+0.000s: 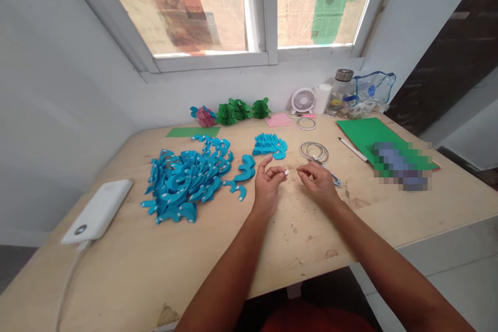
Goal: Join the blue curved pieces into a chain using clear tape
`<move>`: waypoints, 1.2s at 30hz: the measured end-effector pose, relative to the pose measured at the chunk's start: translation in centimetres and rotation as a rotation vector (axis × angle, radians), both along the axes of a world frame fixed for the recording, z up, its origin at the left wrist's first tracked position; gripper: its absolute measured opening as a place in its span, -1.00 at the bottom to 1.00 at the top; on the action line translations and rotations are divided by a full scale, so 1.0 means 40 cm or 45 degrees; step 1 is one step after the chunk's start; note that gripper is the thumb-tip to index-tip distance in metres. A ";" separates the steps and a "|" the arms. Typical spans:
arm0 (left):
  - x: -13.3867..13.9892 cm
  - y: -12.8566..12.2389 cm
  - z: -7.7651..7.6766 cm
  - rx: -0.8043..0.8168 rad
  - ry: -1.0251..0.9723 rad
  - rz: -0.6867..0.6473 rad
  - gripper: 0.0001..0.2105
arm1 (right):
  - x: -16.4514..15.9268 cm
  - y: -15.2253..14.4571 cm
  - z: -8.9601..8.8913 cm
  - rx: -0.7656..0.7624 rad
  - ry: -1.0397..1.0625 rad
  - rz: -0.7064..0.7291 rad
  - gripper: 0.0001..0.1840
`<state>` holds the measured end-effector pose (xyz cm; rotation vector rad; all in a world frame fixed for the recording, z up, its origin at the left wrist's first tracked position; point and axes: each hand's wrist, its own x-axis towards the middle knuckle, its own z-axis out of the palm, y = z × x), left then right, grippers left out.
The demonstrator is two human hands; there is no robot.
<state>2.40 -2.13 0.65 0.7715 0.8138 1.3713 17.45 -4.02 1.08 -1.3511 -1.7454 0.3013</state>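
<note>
Between the thumb and index finger of my left hand (268, 181) is a small white piece (287, 172), possibly folded tape or paper. Close to its right, my right hand (317, 181) has thumb and fingertips pinched together; whatever is in them is too small to make out. Left of my hands lies a large heap of blue curved paper cutouts (187, 179) with little white patches on them. A few more blue cutouts (246, 167) lie right beside my left hand, and a neat row of blue cutouts (270, 145) lies just beyond it.
A white power bank (99, 210) with a cable lies left. Coiled wire (313, 152) and a blue-handled tool (335, 181) lie by my right hand. Green sheets (361, 135) and a pen (352, 149) lie right. A small fan (303, 100) and glass bottle (340, 93) stand behind.
</note>
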 end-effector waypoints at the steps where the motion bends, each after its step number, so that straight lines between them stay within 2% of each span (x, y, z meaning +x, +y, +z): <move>1: 0.001 -0.002 0.001 0.012 0.012 -0.008 -0.45 | -0.008 0.000 -0.001 -0.057 0.083 0.043 -0.79; 7: 0.014 -0.014 0.003 0.128 0.070 -0.091 -0.49 | -0.016 0.009 -0.021 -0.390 0.510 0.146 -0.74; 11: 0.022 -0.017 -0.004 0.173 0.073 -0.153 -0.47 | -0.017 0.009 -0.024 -0.473 0.582 0.125 -0.74; 14: 0.020 -0.013 -0.010 0.234 0.151 -0.129 -0.47 | -0.017 0.009 -0.022 -0.484 0.554 0.094 -0.73; 18: -0.002 -0.003 -0.009 0.372 0.509 0.097 -0.53 | -0.014 0.012 -0.023 -0.454 0.506 0.014 -0.72; 21: -0.032 0.011 0.003 0.446 0.797 0.306 -0.54 | -0.012 0.016 -0.026 -0.435 0.503 -0.040 -0.71; 23: -0.060 0.023 0.017 0.450 0.972 0.385 -0.53 | -0.011 0.016 -0.026 -0.431 0.478 -0.039 -0.72; 30: -0.172 0.047 0.051 0.408 1.787 0.402 -0.50 | -0.015 0.011 -0.016 -0.420 0.433 -0.007 -0.73; 36: -0.195 0.031 0.018 0.398 2.117 0.352 -0.52 | -0.016 0.010 -0.017 -0.432 0.435 0.038 -0.73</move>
